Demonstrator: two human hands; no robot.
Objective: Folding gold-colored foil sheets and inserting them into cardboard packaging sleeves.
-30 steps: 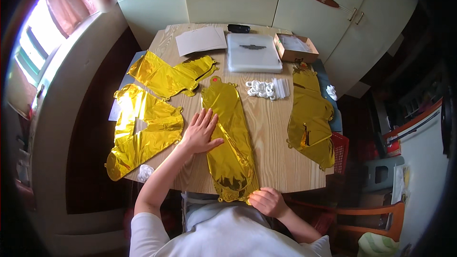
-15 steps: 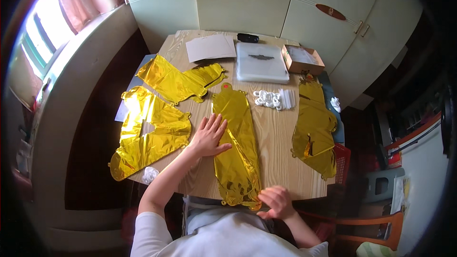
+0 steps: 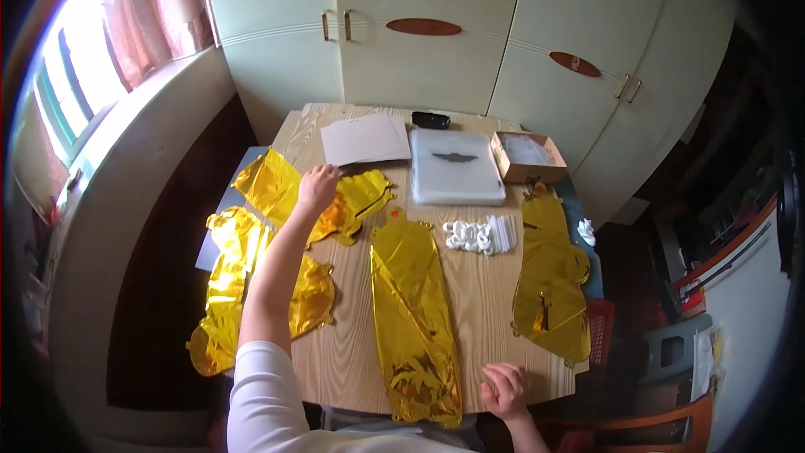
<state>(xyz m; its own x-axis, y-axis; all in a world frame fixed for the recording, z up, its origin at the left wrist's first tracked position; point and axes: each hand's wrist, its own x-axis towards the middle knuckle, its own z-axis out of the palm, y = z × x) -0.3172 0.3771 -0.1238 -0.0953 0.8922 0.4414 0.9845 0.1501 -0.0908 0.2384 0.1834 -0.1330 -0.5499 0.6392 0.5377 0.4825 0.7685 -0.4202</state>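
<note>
Flat gold foil balloons lie spread on a wooden table. My left hand (image 3: 318, 188) is over the back-left balloon (image 3: 268, 182), close to the near edge of the pale card sheets (image 3: 366, 141). Its fingers are bent together, and their tips are hidden. My left forearm crosses the front-left balloon (image 3: 220, 294). Down the middle stretches a long balloon (image 3: 412, 306) with a red dot at its far end; neither hand touches it. Right of its near end, my right hand (image 3: 505, 391) hovers near the table edge, fingers loosely curled, thumb apart, holding nothing visible.
Another gold balloon (image 3: 549, 285) lies at the right. White cord (image 3: 468, 236) sits beside thin white sticks (image 3: 504, 233). Farther back are a stack of clear plastic sleeves (image 3: 458, 180), an open cardboard box (image 3: 530, 169) and a black tray (image 3: 431, 121). Cabinets (image 3: 428, 67) stand behind.
My left hand has left the middle balloon and reached forward-left over the back-left one. My right hand has moved off the middle balloon's near end to the right. The view has tilted up.
</note>
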